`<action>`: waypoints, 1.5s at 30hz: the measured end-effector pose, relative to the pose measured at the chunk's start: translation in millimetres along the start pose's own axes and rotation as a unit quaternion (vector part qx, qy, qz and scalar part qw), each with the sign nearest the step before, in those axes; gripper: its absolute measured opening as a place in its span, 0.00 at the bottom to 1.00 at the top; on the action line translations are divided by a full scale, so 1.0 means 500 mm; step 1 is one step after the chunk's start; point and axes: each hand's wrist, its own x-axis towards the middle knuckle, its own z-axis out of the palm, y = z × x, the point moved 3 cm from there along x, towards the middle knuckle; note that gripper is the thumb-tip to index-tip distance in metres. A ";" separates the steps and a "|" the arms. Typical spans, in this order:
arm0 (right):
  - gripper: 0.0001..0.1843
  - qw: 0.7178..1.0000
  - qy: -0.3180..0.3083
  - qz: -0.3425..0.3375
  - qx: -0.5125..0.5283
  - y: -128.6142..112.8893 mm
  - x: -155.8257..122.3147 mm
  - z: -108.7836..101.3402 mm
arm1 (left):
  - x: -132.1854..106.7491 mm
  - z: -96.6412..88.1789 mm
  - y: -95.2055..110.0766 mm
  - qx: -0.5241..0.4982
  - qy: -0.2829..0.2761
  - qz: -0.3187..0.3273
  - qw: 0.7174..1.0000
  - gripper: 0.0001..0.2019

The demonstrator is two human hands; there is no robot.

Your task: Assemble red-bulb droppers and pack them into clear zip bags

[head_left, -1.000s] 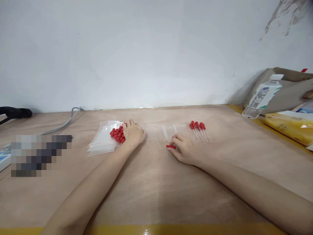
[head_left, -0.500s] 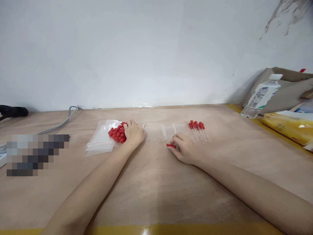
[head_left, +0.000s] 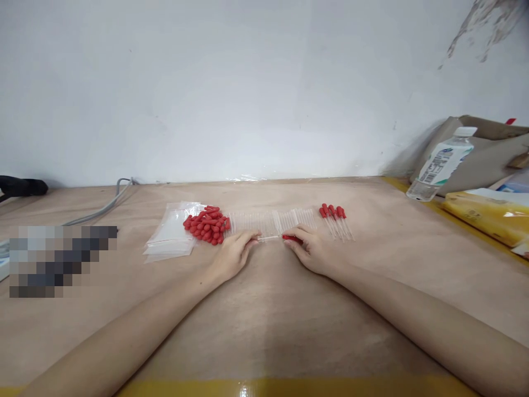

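My left hand [head_left: 233,252] pinches one end of a clear glass tube [head_left: 269,238] just in front of a row of clear tubes [head_left: 268,222] lying on the table. My right hand [head_left: 311,249] is closed on a red rubber bulb [head_left: 291,238] at the tube's other end. A pile of red bulbs [head_left: 209,225] lies to the left of the row. Several finished droppers with red bulbs [head_left: 334,216] lie to the right of the row.
A stack of clear zip bags [head_left: 172,237] lies left of the bulb pile. A grey cable [head_left: 103,208] runs along the far left. At the right stand a water bottle [head_left: 438,162], a cardboard box [head_left: 490,149] and a yellow packet [head_left: 485,212].
My left hand left the pile of red bulbs and moved right and nearer, taking one end of a clear tube. My right hand brought its red bulb up to the tube's other end.
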 end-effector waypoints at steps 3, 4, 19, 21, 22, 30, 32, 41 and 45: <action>0.09 1.000 -0.004 0.001 0.018 -0.006 0.003 0.001 | -0.004 0.000 0.005 -0.026 -0.005 0.033 0.999 0.13; 0.08 1.000 -0.005 0.001 0.021 -0.006 0.003 0.002 | -0.002 0.001 0.008 -0.031 -0.009 0.038 0.999 0.14; 0.05 0.995 0.001 -0.039 0.087 0.014 -0.005 0.014 | -0.001 0.019 0.012 -0.036 -0.014 0.086 0.996 0.14; 0.06 0.995 0.005 -0.044 0.092 0.020 -0.008 0.018 | -0.004 0.021 0.012 -0.037 -0.009 0.098 0.994 0.15; 0.07 0.995 0.006 -0.047 0.093 0.022 -0.009 0.019 | -0.005 0.021 0.012 -0.036 -0.006 0.106 0.994 0.16; 0.09 0.994 0.001 -0.079 0.073 0.023 -0.018 0.016 | -0.009 0.025 0.013 -0.027 -0.014 0.135 0.990 0.18; 0.10 0.995 0.000 -0.091 0.048 0.019 -0.017 0.012 | -0.008 0.023 0.014 -0.017 -0.026 0.135 0.990 0.18; 0.12 0.984 -0.018 -0.154 -0.088 0.009 -0.020 0.016 | -0.010 0.025 0.025 0.060 -0.065 0.137 0.987 0.17; 0.10 0.985 -0.011 -0.144 -0.089 0.005 -0.017 0.008 | -0.010 0.028 0.021 0.038 -0.056 0.107 0.992 0.15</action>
